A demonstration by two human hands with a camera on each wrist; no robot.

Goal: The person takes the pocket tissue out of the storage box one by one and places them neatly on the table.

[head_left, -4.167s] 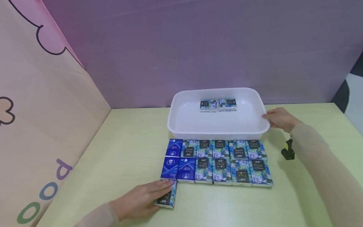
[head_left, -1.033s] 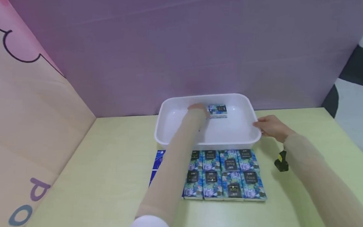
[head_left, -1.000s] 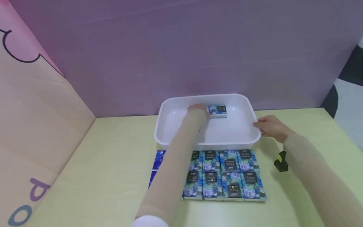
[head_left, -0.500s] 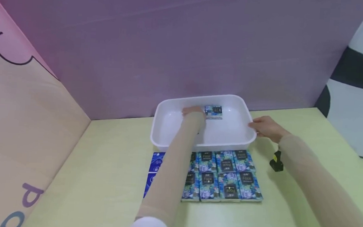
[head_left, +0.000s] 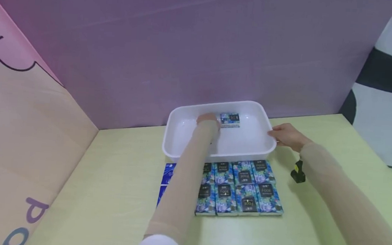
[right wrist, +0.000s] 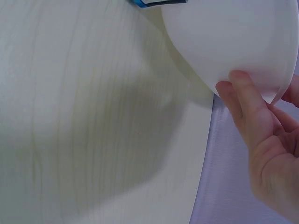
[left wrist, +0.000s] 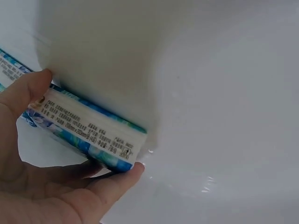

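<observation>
In the head view, my left hand (head_left: 208, 118) reaches into a white plastic basin (head_left: 167, 135). The left wrist view has its thumb and fingers pinching a floral tissue pack (left wrist: 88, 123), tilted, with the printed edge facing up. Beside that pack lies another floral tissue pack (head_left: 230, 120) on the basin floor. My right hand (head_left: 288, 136) grips the basin's right rim, thumb on one side and fingers against the outer wall, as the right wrist view shows. Two rows of floral tissue packs (head_left: 225, 193) lie before the basin; my left arm covers part of them.
Plain blue tissue packs (head_left: 167, 173) show at the left end of the rows. A purple cloth wall (head_left: 187, 53) stands close behind the basin. A black object with a yellow spot (head_left: 298, 173) is beneath my right wrist. A patterned panel (head_left: 18, 125) borders the table's left.
My left hand has moved from a floral pack at the rows' front left into the basin, where it now pinches a pack. My right hand stays on the rim. The head view has shifted slightly.
</observation>
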